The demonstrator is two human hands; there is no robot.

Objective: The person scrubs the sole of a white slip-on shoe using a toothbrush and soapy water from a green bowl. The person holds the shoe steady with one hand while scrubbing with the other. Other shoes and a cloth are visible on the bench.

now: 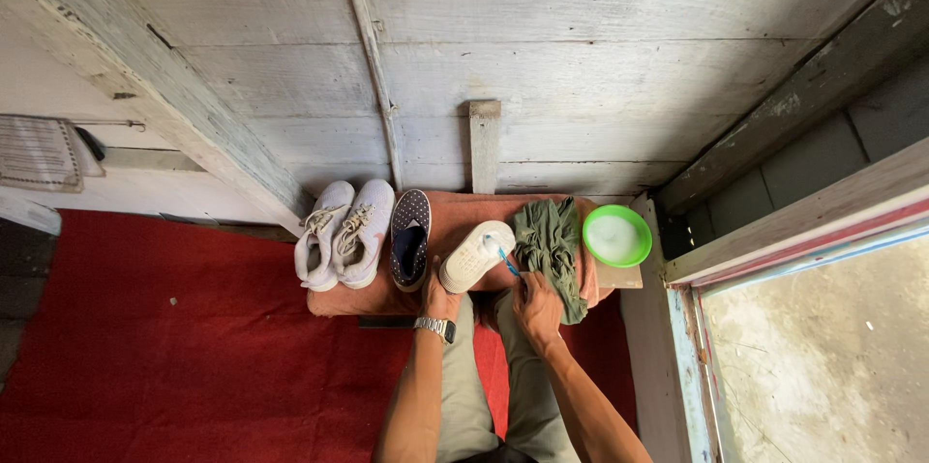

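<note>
My left hand (437, 300), with a silver wristwatch, grips the heel end of a white slip-on shoe (474, 255) that lies on a low reddish bench (455, 216). In my right hand (538, 306) is a small blue-handled brush (505, 260) whose head touches the shoe's side. A crumpled green cloth (552, 240) lies on the bench just right of the shoe, partly under my right hand. Beside the cloth stands a green bowl (617, 235) with whitish liquid.
A pair of white lace-up sneakers (344, 231) and a dark dotted slip-on shoe (410, 236) rest on the bench's left part. Weathered wooden planks form the wall behind. A red carpet (194, 347) covers the floor. A doorway sill (677, 347) runs at right.
</note>
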